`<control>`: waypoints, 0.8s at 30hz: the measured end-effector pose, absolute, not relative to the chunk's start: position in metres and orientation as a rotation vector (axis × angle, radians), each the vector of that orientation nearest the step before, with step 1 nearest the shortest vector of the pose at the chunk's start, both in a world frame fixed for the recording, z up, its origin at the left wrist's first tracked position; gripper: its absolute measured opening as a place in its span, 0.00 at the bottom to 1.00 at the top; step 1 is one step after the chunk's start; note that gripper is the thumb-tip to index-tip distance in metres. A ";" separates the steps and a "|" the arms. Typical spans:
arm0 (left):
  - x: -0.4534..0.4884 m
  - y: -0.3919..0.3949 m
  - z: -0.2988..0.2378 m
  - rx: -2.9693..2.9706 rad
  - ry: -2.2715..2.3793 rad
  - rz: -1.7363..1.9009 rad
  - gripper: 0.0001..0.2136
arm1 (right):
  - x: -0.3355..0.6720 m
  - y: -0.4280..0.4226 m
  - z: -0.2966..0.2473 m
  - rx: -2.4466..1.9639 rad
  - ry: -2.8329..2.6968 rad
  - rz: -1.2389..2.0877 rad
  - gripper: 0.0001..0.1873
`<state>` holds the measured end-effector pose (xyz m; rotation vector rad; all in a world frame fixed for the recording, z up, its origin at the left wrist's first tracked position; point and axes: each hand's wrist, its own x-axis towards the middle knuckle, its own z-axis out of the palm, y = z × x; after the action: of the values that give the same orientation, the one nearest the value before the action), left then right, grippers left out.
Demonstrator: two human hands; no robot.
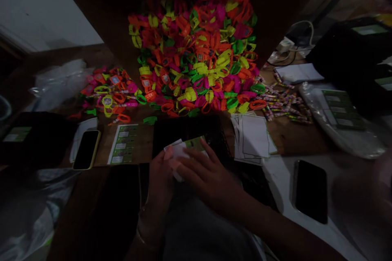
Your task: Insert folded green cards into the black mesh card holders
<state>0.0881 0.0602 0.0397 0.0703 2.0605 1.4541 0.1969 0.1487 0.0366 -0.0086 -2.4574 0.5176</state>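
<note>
My left hand [161,177] is closed round a small stack of white papers [179,150], with its thumb on top. A green printed label [195,143] sticks out at the right side of the papers. My right hand [208,173] lies over the papers with its fingers stretched out, the index finger touching the green label's edge. The fingers hide much of the papers, and the dim light blurs them. Below and behind the hands is a black flat bag or case [191,125].
A heap of neon toy watches [196,65] spills from a dark box. A smaller watch pile [113,89] lies left, wrapped sticks [284,102] right. Around are a yellow-edged phone [87,150], a black phone [310,191], a green label sheet [123,143] and white cards [253,135].
</note>
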 end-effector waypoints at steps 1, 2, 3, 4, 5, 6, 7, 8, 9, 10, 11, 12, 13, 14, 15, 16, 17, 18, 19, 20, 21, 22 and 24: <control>0.086 0.061 0.039 -0.033 2.004 1.503 0.09 | 0.197 0.143 0.037 0.040 -2.442 0.528 0.12; 0.083 0.062 0.036 -0.147 1.940 1.577 0.07 | 0.200 0.137 0.039 0.085 -2.442 0.577 0.11; 0.078 0.061 0.032 -0.245 1.873 1.664 0.05 | 0.206 0.131 0.042 0.127 -2.443 0.674 0.11; 0.071 0.058 0.027 -0.305 1.820 1.749 0.05 | 0.214 0.128 0.045 0.147 -2.436 0.828 0.12; 0.063 0.055 0.021 -0.332 1.791 1.825 0.06 | 0.222 0.127 0.048 0.127 -2.423 1.043 0.12; 0.054 0.050 0.016 -0.333 1.790 1.878 0.07 | 0.232 0.131 0.049 0.057 -2.370 1.293 0.14; 0.046 0.045 0.012 -0.328 1.812 1.910 0.08 | 0.240 0.138 0.048 -0.071 -2.263 1.550 0.17; 0.038 0.039 0.009 -0.298 1.860 1.887 0.09 | 0.246 0.150 0.045 -0.251 -2.113 1.791 0.22; 0.031 0.034 0.008 -0.236 1.929 1.811 0.10 | 0.251 0.166 0.039 -0.445 -1.901 1.962 0.26; 0.026 0.029 0.009 -0.140 2.013 1.705 0.11 | 0.252 0.183 0.030 -0.633 -1.665 2.091 0.27; 0.023 0.026 0.011 -0.010 2.093 1.577 0.11 | 0.252 0.200 0.020 -0.799 -1.451 2.170 0.28; 0.023 0.024 0.014 0.148 2.151 1.435 0.12 | 0.249 0.215 0.009 -0.929 -1.292 2.208 0.29; 0.025 0.024 0.017 0.320 2.185 1.293 0.14 | 0.245 0.228 -0.001 -1.024 -1.197 2.242 0.30; 0.029 0.026 0.020 0.481 2.183 1.168 0.16 | 0.239 0.237 -0.011 -1.095 -1.136 2.257 0.31; 0.036 0.029 0.022 0.614 2.150 1.077 0.17 | 0.233 0.243 -0.018 -1.147 -1.108 2.265 0.33; 0.044 0.034 0.024 0.739 2.106 0.998 0.17 | 0.227 0.245 -0.024 -1.187 -1.102 2.266 0.35; 0.054 0.041 0.024 0.861 2.071 0.920 0.17 | 0.222 0.244 -0.028 -1.217 -1.108 2.258 0.36; 0.064 0.048 0.024 0.989 2.051 0.843 0.17 | 0.218 0.242 -0.031 -1.241 -1.125 2.245 0.36; 0.074 0.057 0.023 1.120 2.050 0.763 0.17 | 0.215 0.239 -0.033 -1.260 -1.152 2.224 0.37; 0.084 0.066 0.021 1.246 2.067 0.672 0.17 | 0.213 0.236 -0.034 -1.277 -1.187 2.200 0.37; 0.092 0.076 0.018 1.355 2.100 0.566 0.18 | 0.212 0.234 -0.036 -1.291 -1.223 2.173 0.38; 0.099 0.086 0.014 1.435 2.145 0.438 0.20 | 0.211 0.234 -0.038 -1.302 -1.261 2.147 0.39; 0.109 0.102 0.004 1.495 2.256 0.166 0.23 | 0.210 0.234 -0.044 -1.324 -1.341 2.098 0.40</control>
<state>0.1095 0.1024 0.0042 1.4945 2.2560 0.1655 0.2100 0.2342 -0.0439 -1.3236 -1.3413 2.0984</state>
